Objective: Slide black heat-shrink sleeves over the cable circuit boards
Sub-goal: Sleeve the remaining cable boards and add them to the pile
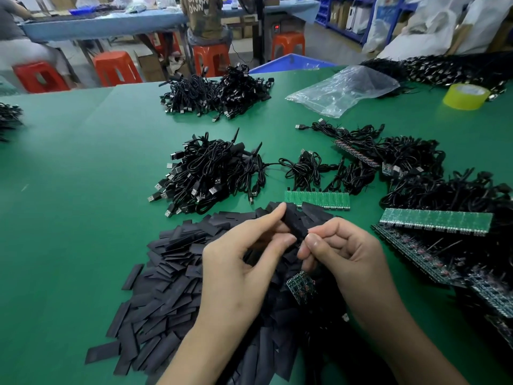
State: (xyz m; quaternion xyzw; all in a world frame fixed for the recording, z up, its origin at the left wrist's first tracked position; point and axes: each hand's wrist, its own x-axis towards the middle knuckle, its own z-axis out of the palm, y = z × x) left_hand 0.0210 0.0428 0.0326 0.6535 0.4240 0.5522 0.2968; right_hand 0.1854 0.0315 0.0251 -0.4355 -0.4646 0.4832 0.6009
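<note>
Two hands are working over a green table (77,190). The left hand (244,268) is pinching one black sleeve (294,222) between its thumb and first finger, with the other fingers curling under it. The right hand (349,259) is pinching the near end of the same sleeve with its thumb and bent first finger, so the sleeve is sitting in the air between both hands. Right below them a big pile of flat black sleeves (166,287) is lying on the table. A small dark circuit board (301,286) is showing just under the right hand (I cannot tell if the hand is holding it or if it is lying on the pile). Behind the hands a row of green boards (316,200) is lying with black cables coming off it. To the left of that row a heap of black cables (211,173) with silver plugs is sitting. Far back on the right a clear plastic bag (344,90) and a yellow roll of tape (466,95) are resting on the table.
</note>
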